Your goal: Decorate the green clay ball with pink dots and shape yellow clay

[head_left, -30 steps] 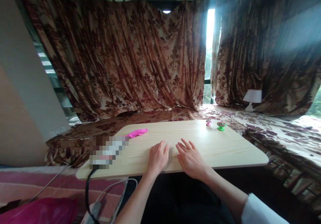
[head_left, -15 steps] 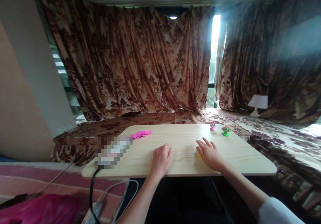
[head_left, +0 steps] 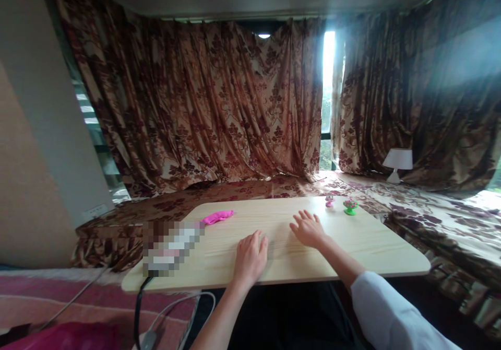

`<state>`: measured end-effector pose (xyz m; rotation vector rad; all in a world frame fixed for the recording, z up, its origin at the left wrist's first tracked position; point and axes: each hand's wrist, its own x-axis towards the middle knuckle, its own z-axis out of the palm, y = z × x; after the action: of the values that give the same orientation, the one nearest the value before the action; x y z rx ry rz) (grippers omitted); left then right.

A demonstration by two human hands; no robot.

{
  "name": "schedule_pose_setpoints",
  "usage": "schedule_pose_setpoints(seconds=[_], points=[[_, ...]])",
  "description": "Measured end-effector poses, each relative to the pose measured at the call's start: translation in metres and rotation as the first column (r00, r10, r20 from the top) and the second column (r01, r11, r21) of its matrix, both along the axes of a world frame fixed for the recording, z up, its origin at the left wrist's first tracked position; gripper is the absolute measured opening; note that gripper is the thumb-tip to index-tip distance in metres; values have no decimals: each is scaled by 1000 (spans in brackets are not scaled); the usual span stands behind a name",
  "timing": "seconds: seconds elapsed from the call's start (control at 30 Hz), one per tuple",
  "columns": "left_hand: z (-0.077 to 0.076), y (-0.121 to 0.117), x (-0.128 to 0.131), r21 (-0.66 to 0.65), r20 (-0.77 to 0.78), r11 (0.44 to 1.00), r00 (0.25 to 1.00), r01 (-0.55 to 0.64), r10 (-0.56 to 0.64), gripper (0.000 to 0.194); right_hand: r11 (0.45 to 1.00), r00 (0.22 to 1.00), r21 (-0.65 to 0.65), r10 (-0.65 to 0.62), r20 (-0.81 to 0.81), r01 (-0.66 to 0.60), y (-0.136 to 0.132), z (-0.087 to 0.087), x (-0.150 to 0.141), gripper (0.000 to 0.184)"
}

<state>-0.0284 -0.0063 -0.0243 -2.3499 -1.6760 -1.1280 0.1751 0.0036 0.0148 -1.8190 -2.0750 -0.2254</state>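
Observation:
My left hand (head_left: pixel 250 256) lies flat, fingers open, near the front edge of a light wooden table (head_left: pixel 371 245). My right hand (head_left: pixel 308 228) is stretched out over the middle of the table, fingers spread, holding nothing. Farther back on the right stand a small green clay figure (head_left: pixel 349 206) and a small pink one (head_left: pixel 329 201), a short way beyond the right hand's fingertips. A flat pink clay piece (head_left: pixel 217 217) lies at the back left of the table.
A blurred-out object (head_left: pixel 171 242) sits on the table's left side, with a black cable (head_left: pixel 136 308) hanging from it. Patterned brown curtains (head_left: pixel 219 104) close off the back. A white lamp (head_left: pixel 396 161) stands on the patterned cloth at right. A pink bag (head_left: pixel 62 337) lies lower left.
My right hand has slid from beside the left hand outward and forward across the table toward the small clay figures. The left hand has stayed in place. The view shifted slightly.

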Motion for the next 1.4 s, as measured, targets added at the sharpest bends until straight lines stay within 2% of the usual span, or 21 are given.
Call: schedule_pose_setpoints(seconds=[0.1, 0.2, 0.3, 0.37, 0.43, 0.53, 0.57, 0.6, 0.63, 0.77, 0.87, 0.93, 1.0, 1.07, 1.17, 1.23, 1.27, 1.33, 1.37, 1.4], points=[[-1, 3, -1, -12, 59, 1000, 998, 25, -24, 38, 999, 999, 4, -44, 5, 44, -23, -11, 45, 42], [1, 1, 6, -45, 204, 996, 977, 73, -62, 37, 993, 998, 108, 59, -20, -57, -64, -25, 74, 41], [11, -11, 22, -75, 425, 975, 891, 207, -157, 35, 964, 965, 195, 214, -151, -183, -86, -30, 73, 37], [21, -22, 35, -100, 580, 933, 782, 345, -227, 34, 943, 893, 256, 293, -340, -212, -87, -27, 57, 36], [33, -34, 45, -163, 732, 850, 639, 502, -237, 37, 922, 766, 311, 368, -526, -230, -84, -22, 34, 38], [45, -48, 49, -234, 894, 614, 415, 754, -168, 43, 885, 601, 372, 464, -650, -281, -83, -13, -4, 41], [47, -51, 48, -230, 923, 545, 359, 806, -142, 43, 876, 585, 386, 481, -653, -289, -84, -10, -14, 42], [48, -54, 46, -221, 941, 502, 319, 836, -116, 43, 864, 595, 410, 500, -629, -294, -85, -7, -23, 45], [49, -56, 43, -216, 951, 491, 296, 844, -90, 42, 852, 618, 421, 518, -591, -311, -86, -5, -29, 49], [56, -61, 33, -240, 958, 524, 287, 817, -8, 43, 832, 702, 437, 535, -470, -342, -86, 2, -41, 60], [61, -64, 31, -282, 943, 549, 332, 787, 9, 44, 836, 719, 447, 521, -460, -319, -85, 6, -40, 54], [60, -63, 31, -287, 941, 574, 336, 767, 21, 42, 845, 728, 436, 505, -463, -309, -86, 7, -39, 51], [52, -59, 30, -277, 953, 590, 295, 758, 69, 37, 856, 734, 410, 493, -468, -314, -90, 7, -38, 54], [43, -54, 29, -282, 959, 592, 219, 755, 178, 31, 860, 729, 383, 496, -472, -337, -93, 7, -38, 63], [33, -49, 29, -277, 949, 568, 130, 775, 286, 28, 852, 701, 381, 515, -493, -359, -96, 4, -38, 62], [34, -51, 28, -272, 953, 548, 143, 791, 267, 33, 847, 677, 399, 524, -517, -351, -96, 2, -38, 52], [35, -53, 28, -269, 957, 558, 156, 785, 243, 37, 845, 665, 410, 527, -529, -342, -96, 1, -39, 48], [37, -59, 27, -242, 970, 623, 165, 744, 179, 42, 841, 648, 436, 531, -546, -321, -96, -1, -41, 44], [38, -62, 26, -201, 980, 656, 147, 727, 138, 41, 837, 644, 450, 534, -547, -312, -96, -2, -42, 43], [39, -64, 25, -169, 986, 656, 128, 735, 111, 39, 834, 643, 461, 536, -546, -304, -97, -4, -43, 42]])
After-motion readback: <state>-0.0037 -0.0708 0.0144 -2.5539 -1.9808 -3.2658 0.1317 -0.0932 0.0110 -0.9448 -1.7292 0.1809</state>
